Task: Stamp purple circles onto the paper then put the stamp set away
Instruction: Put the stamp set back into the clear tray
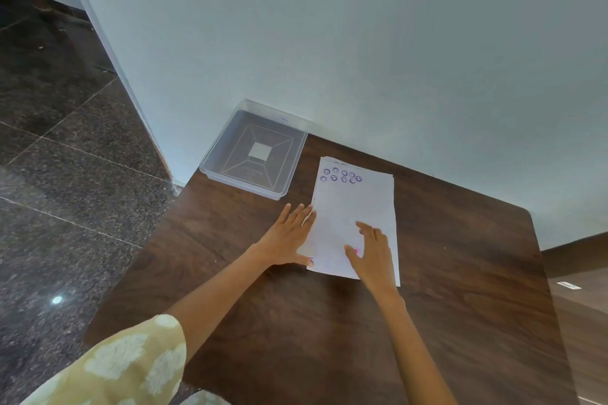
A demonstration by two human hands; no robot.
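Left hand (287, 238): grip flat and fully spread, palm down, closed on nothing. Its fingertips and thumb meet the left edge of the paper stack (353, 223); the palm lies on the bare tabletop (460, 273) just beside it. One sheet corner shows slightly lifted against the fingers.

Right hand (371, 253): grip also slack — fingers loosely spread and a little curled, resting on the lower part of the top sheet, nothing enclosed. A small pink-magenta spot shows at the thumb side of this hand; cannot tell whether it is ink on the skin, a mark on the sheet, or a small object.

Paper stack: several white sheets, edges a bit uneven, lying flat toward the far edge of the tabletop, its long side running from far to near. Purple circles (342, 175) — two short rows of round face-like prints — sit at the far end of the top sheet, well apart from both hands. The rest of the sheet is unmarked.

Clear plastic box (253, 149): shallow, transparent, at the far left corner of the tabletop, touching the wall (362, 43), just beside the stack's far left corner. It overhangs the left edge somewhat. Contents not discernible; a pale square shows at its centre.

Tabletop: dark wood grain. Dark speckled floor (65, 158) to the left. Yellow patterned sleeve (131, 365) on the left arm.
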